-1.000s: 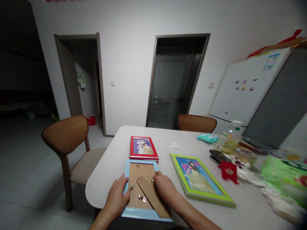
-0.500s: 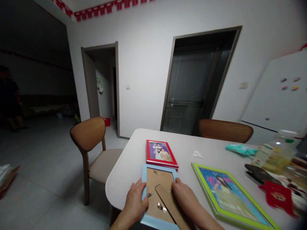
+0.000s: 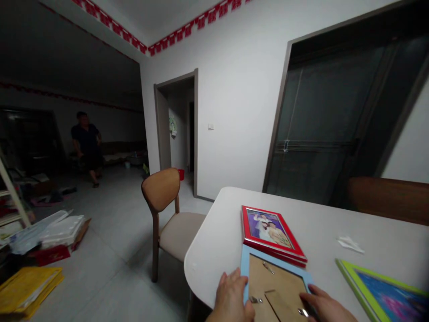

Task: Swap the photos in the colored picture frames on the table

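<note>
A light-blue picture frame (image 3: 246,268) lies face down near the table's corner, its brown backing board (image 3: 284,279) and metal clips showing. My left hand (image 3: 233,297) grips the left edge of this frame, thumb on the near side. On the opposite edge, my right hand (image 3: 324,305) has its fingers closed over the rim beside a metal clip (image 3: 303,312). A brown stand leg (image 3: 278,304) lies against the backing. Just beyond, touching or nearly touching the blue frame, are stacked red picture frames (image 3: 246,226), the top one holding a photo.
A green picture frame (image 3: 357,281) lies at the right of the white table (image 3: 214,241), near a crumpled tissue (image 3: 350,244). One chair (image 3: 164,192) stands left, another (image 3: 389,199) behind. A person (image 3: 86,143) is in the dark room. Yellow packages (image 3: 30,290) lie on the floor.
The view has turned left, so the table things shift right in the picture and the person shows fully. Both hands remain at the blue frame's edges.
</note>
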`<state>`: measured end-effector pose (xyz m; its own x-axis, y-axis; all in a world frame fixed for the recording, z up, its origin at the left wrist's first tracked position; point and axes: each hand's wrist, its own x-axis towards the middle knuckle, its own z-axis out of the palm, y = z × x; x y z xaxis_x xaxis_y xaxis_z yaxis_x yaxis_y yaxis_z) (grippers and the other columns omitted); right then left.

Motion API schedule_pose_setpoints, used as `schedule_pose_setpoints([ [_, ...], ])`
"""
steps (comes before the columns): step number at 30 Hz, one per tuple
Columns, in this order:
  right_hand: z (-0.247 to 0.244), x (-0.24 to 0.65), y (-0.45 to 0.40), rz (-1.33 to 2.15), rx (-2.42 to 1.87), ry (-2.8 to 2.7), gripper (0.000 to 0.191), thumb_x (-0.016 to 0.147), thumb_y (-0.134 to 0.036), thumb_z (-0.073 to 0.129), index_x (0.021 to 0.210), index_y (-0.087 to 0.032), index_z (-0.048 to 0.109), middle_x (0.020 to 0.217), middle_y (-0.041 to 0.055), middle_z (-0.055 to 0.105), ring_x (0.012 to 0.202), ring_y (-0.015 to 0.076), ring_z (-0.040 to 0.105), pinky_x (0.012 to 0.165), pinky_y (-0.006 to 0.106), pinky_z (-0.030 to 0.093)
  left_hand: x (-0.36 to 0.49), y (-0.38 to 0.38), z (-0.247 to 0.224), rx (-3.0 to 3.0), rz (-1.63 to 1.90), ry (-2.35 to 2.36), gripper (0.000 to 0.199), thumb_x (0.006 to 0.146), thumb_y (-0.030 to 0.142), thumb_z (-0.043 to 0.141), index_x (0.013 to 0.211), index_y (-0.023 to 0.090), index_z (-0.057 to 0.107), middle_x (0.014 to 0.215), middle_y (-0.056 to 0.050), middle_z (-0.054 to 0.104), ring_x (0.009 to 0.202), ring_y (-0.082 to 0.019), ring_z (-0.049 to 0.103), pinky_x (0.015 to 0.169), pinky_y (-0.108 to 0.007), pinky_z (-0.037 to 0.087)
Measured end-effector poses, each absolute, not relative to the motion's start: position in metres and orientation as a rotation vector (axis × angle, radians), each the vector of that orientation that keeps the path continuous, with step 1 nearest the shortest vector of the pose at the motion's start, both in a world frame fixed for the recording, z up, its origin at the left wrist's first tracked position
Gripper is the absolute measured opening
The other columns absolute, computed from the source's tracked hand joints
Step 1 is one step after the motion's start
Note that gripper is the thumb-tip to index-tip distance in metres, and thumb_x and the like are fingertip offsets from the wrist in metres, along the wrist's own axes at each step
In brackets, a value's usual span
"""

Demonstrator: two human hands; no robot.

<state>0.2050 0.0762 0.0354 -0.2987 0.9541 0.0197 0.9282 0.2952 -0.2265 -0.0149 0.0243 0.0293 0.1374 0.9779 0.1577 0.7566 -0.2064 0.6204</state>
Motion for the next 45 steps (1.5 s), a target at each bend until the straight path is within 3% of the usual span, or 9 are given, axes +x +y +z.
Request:
schedule_pose_setpoints([
  [4,0.043,0.195,0.064,0.187,-1.784,-2.388,0.022,0.064,-0.009,0.038,0.066,-0.016,0.058,0.085,0.0111,0.06,0.073,0.0182,0.058,0.067,0.024,0.041,-0.011,0.023,0.032,2.069,0.728,1.712,0.048,0.066,0.017,0.044,0.113,0.013,0.048,0.124,-0.011,0.045,0.116,-0.02,0.038,0.101,-0.039,0.021],
  [15,0.037,0.208,0.062,0.239,-1.706,-2.272,0.023,0.063,-0.012,0.042,0.071,-0.015,0.063,0.102,0.0103,0.057,0.095,0.018,0.053,0.079,0.023,0.037,-0.007,0.034,0.017,2.12,0.734,1.752,0.045,0.07,0.014,0.041,0.114,0.011,0.046,0.127,-0.012,0.041,0.118,-0.02,0.034,0.101,-0.038,0.019],
  [27,0.041,0.206,0.059,0.295,-1.66,-2.178,0.018,0.06,-0.009,0.044,0.071,-0.015,0.058,0.091,0.007,0.055,0.083,0.0149,0.053,0.073,0.022,0.038,-0.006,0.034,0.016,2.135,0.72,1.806,0.043,0.071,0.012,0.041,0.113,0.011,0.046,0.126,-0.011,0.042,0.117,-0.019,0.037,0.101,-0.036,0.021],
  [41,0.036,0.207,0.053,0.262,-1.644,-2.12,0.014,0.06,-0.009,0.045,0.068,-0.016,0.055,0.102,0.0081,0.052,0.095,0.0168,0.049,0.083,0.024,0.035,-0.004,0.033,0.018,2.132,0.719,1.822,0.044,0.071,0.01,0.041,0.115,0.009,0.044,0.126,-0.012,0.043,0.117,-0.019,0.036,0.101,-0.036,0.021],
  [45,0.035,0.204,0.056,0.241,-1.658,-2.134,0.017,0.062,-0.007,0.042,0.069,-0.015,0.055,0.096,0.0071,0.054,0.089,0.015,0.05,0.078,0.022,0.036,-0.002,0.03,0.018,2.139,0.705,1.825,0.042,0.071,0.009,0.041,0.113,0.01,0.046,0.126,-0.012,0.043,0.117,-0.02,0.036,0.101,-0.037,0.021],
])
